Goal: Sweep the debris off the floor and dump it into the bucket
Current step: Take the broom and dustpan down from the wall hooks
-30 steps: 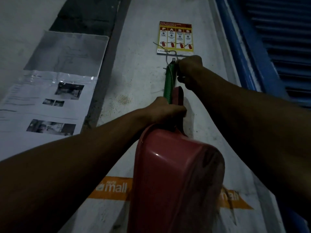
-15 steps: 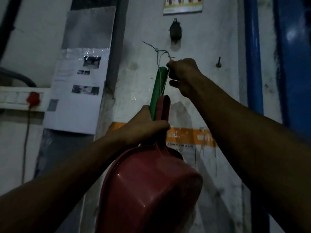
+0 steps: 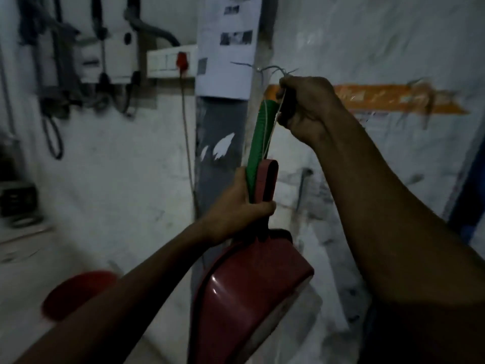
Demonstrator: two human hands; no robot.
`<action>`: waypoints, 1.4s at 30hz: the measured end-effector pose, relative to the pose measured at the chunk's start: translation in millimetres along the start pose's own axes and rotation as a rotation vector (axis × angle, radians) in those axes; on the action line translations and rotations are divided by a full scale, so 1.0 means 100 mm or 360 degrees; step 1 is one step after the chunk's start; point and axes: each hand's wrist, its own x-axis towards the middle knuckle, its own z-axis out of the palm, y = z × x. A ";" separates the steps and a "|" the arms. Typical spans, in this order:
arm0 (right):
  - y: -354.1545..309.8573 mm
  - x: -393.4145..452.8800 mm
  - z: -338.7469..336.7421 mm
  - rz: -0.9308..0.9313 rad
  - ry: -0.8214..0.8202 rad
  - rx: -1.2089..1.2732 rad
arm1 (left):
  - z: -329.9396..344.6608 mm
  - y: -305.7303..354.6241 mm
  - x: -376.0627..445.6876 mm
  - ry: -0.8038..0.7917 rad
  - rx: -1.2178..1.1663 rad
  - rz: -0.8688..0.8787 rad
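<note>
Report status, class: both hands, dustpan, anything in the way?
Left hand grips red dustpan handle and green handle together. Right hand pinches the string. Sweeping not begun.

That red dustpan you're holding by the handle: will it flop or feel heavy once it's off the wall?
The red dustpan is probably stiff: its glossy shell keeps its shape hanging from the left hand. It looks light, since one hand grips it together with the green handle. The shiny surface may be slippery.

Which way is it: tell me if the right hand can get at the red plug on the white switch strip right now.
Probably not. The right hand is pinching the thin string above the green ribbed handle, and the red plug sits far to its left on the wall, beyond the paper-covered pillar. It would have to release first.
</note>
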 end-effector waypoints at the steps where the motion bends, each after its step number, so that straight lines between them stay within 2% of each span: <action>1: 0.10 -0.10 0.09 0.0027 -0.0042 -0.0011 | -0.05 -0.07 -0.15 0.0010 0.0010 -0.0030; 6: 0.59 -0.61 0.57 0.0191 -0.0213 0.0195 | -0.29 -0.49 -0.90 0.0174 0.0108 -0.0166; 10: 0.93 -1.06 0.93 0.0468 -0.0503 0.0370 | -0.51 -0.86 -1.56 0.0330 0.0282 -0.0247; 16: 1.37 -1.71 1.61 0.0684 -0.0768 0.0240 | -0.97 -1.31 -2.55 0.0436 0.0312 -0.0390; 25: 1.79 -2.57 2.41 0.0821 -0.0895 0.0041 | -1.51 -1.70 -3.83 0.0381 0.0327 -0.0569; 34: 1.97 -3.06 2.86 0.0896 -0.1092 -0.0096 | -1.72 -2.00 -4.60 0.0403 0.0538 -0.0727; 38: 2.11 -3.20 3.04 0.1000 -0.1265 -0.0071 | -1.73 -2.09 -4.83 0.0477 0.0577 -0.0850; 42: 2.31 -3.29 3.13 0.1096 -0.1417 -0.0054 | -1.64 -2.15 -4.97 0.0581 0.0413 -0.1064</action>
